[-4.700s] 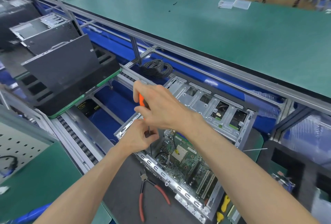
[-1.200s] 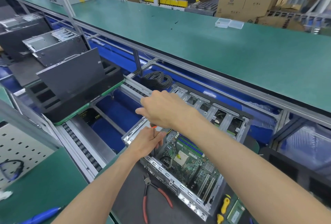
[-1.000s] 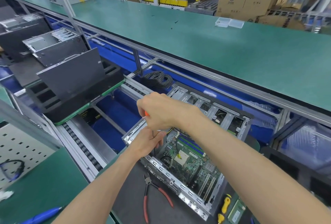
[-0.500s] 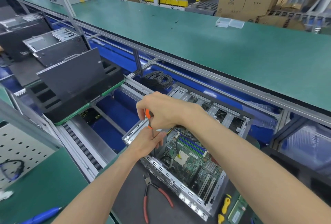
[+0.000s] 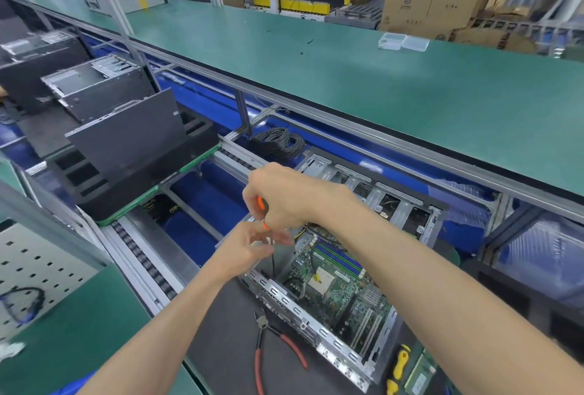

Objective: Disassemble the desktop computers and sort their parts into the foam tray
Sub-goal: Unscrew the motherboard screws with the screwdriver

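Gripping orange screwdriver [image 5: 261, 205], right hand [image 5: 284, 195], left hand [image 5: 249, 246] pinching shaft, above open case [image 5: 331, 293]

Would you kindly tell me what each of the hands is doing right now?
Left hand: fingertips pinch the screwdriver shaft, steadying it.
Right hand: grips the orange screwdriver handle.

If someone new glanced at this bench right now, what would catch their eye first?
Probably the two hands at centre: the right hand grips an orange-handled screwdriver while the left hand steadies its shaft over the open computer case. Next, the green motherboard inside it, and the red-handled pliers lying just in front.
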### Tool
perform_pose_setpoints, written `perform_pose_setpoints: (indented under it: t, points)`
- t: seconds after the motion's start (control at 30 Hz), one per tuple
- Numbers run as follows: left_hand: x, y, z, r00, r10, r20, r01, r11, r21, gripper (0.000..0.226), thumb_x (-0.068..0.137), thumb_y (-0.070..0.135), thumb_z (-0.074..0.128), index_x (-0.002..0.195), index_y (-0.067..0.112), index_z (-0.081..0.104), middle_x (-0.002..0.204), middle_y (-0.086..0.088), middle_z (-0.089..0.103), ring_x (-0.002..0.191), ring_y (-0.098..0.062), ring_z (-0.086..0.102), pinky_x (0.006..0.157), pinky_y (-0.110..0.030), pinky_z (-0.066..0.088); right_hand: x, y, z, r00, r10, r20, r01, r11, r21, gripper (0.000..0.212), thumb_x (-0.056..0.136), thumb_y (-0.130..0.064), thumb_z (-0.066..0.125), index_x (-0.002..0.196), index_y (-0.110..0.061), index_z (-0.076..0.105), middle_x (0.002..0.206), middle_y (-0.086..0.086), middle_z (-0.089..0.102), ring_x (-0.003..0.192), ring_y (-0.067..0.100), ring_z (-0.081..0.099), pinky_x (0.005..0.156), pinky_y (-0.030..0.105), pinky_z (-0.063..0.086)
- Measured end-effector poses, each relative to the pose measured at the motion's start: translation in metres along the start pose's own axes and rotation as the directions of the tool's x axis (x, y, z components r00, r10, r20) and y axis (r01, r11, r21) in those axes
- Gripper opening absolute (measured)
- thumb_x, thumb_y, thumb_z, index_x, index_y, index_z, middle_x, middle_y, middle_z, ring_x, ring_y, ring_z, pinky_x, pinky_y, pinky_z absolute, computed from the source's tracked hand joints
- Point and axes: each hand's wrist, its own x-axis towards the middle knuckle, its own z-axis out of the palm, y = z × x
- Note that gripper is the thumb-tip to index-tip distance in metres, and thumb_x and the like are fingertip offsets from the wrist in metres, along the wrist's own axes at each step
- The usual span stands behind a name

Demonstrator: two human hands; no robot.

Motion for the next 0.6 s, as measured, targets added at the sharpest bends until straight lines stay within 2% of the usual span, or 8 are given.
perform_pose_setpoints:
  t: [0.1,0.17,0.23,0.33,0.37,0.43,0.5,0.6]
  points:
    - [-0.004,0.004,0.0,1.0,-0.028,0.005,0.028,0.996,-0.079,0.039,0.084,-0.003,0.054,0.102,0.023,0.076,0.103,0.002,0.078,0.105,-0.015,0.072,0.092,-0.017,0.052,0.0,0.006,0.007,0.998,-0.028,-0.054,0.034,0.993,0.116,0.024,0.07,0.002,0.058,0.067,-0.018,0.069,0.089,0.003,0.065,0.077,0.017,0.062,0.062,0.035,0.055]
    - [-0.002,0.004,0.002,0.998,-0.052,-0.034,0.049,0.997,-0.061,0.037,0.09,-0.008,0.056,0.091,0.022,0.077,0.095,-0.001,0.078,0.097,-0.017,0.074,0.094,-0.025,0.053,0.0,0.01,0.015,0.991,-0.026,-0.134,0.051,0.981,0.185,0.025,0.07,0.003,0.06,0.082,-0.017,0.069,0.098,0.001,0.057,0.082,0.015,0.057,0.069,0.036,0.053]
    - [-0.001,0.004,0.001,0.995,-0.049,-0.083,0.049,0.999,-0.012,0.029,0.09,-0.007,0.062,0.086,0.017,0.077,0.088,-0.002,0.078,0.091,-0.019,0.073,0.094,-0.032,0.053,-0.002,0.016,0.024,0.974,0.019,-0.226,0.051,0.952,0.3,0.041,0.07,0.002,0.061,0.105,-0.019,0.062,0.103,-0.001,0.052,0.089,0.014,0.053,0.074,0.03,0.048]
    - [-0.006,0.003,0.001,0.986,-0.055,-0.16,0.061,0.998,0.035,0.023,0.085,0.003,0.073,0.079,0.025,0.078,0.081,0.002,0.076,0.084,-0.019,0.069,0.088,-0.037,0.053,-0.008,0.024,0.041,0.939,0.133,-0.318,0.043,0.869,0.493,0.053,0.074,-0.005,0.069,0.122,-0.02,0.052,0.094,-0.01,0.056,0.083,0.0,0.052,0.071,0.02,0.041]
    - [-0.007,0.002,0.003,0.979,-0.06,-0.195,0.07,0.996,0.045,0.023,0.083,0.006,0.077,0.076,0.029,0.079,0.079,0.003,0.076,0.08,-0.018,0.067,0.085,-0.038,0.052,-0.01,0.025,0.047,0.923,0.17,-0.346,0.035,0.857,0.514,0.048,0.076,-0.013,0.074,0.119,-0.021,0.053,0.091,-0.015,0.055,0.081,-0.003,0.051,0.07,0.016,0.038]
    - [-0.01,0.003,0.007,0.961,-0.08,-0.266,0.092,0.995,0.032,0.023,0.079,0.01,0.081,0.071,0.031,0.079,0.077,0.003,0.075,0.078,-0.023,0.066,0.081,-0.041,0.052,-0.014,0.025,0.06,0.875,0.232,-0.425,0.048,0.832,0.553,0.035,0.077,-0.025,0.082,0.1,-0.018,0.057,0.082,-0.011,0.057,0.07,0.001,0.05,0.065,0.014,0.036]
    - [-0.01,0.005,0.011,0.94,-0.098,-0.327,0.106,0.994,0.006,0.02,0.076,0.011,0.083,0.072,0.03,0.081,0.077,0.001,0.076,0.083,-0.032,0.067,0.082,-0.045,0.053,-0.016,0.024,0.068,0.821,0.291,-0.492,0.077,0.797,0.599,0.029,0.076,-0.025,0.084,0.088,-0.015,0.059,0.071,-0.006,0.059,0.061,0.006,0.049,0.061,0.016,0.039]
    - [-0.011,0.006,0.012,0.929,-0.07,-0.363,0.1,0.993,0.064,0.022,0.076,0.013,0.084,0.075,0.035,0.08,0.075,0.006,0.076,0.078,-0.028,0.066,0.076,-0.042,0.052,-0.017,0.021,0.073,0.795,0.306,-0.523,0.083,0.8,0.594,0.024,0.078,-0.019,0.082,0.088,-0.016,0.06,0.064,-0.012,0.057,0.059,0.006,0.051,0.061,0.014,0.04]
